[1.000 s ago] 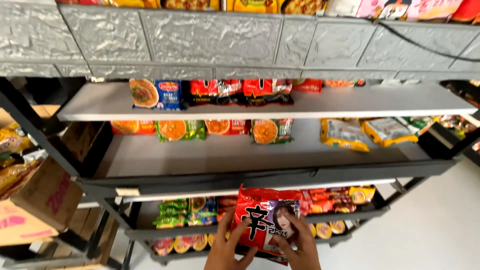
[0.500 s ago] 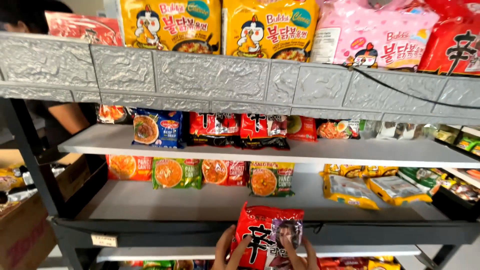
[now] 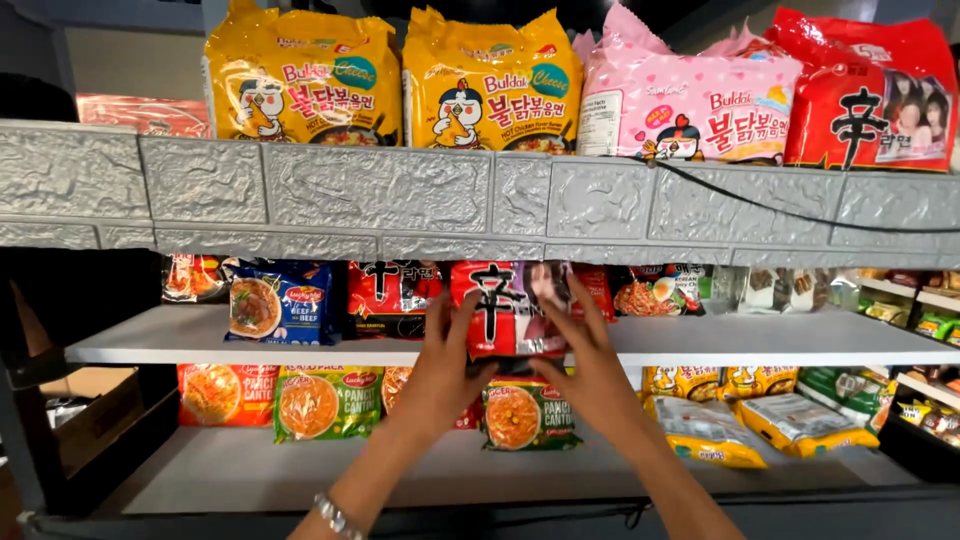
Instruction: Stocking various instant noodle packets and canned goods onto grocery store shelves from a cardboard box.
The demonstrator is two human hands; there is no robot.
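Observation:
I hold a red multipack of instant noodles [image 3: 512,308] upright with both hands, in front of the white upper shelf [image 3: 760,340]. My left hand [image 3: 443,368] grips its left and lower edge; a bracelet sits on that wrist. My right hand [image 3: 592,362] grips its right side, fingers spread up along the pack. Behind the pack stand other noodle packs: a red and black one [image 3: 388,296] to the left, a blue one [image 3: 275,302] further left.
A grey stone-patterned ledge [image 3: 400,200] runs across above, carrying yellow [image 3: 300,80], pink [image 3: 690,100] and red [image 3: 865,95] multipacks. A black cable [image 3: 800,215] hangs across its right part. The lower shelf [image 3: 250,470] holds green and orange packs and yellow packs at right.
Both hands have lifted the red pack from the lower shelf level up to the upper white shelf. My view has tilted up, so the top ledge with its packs fills more of the picture.

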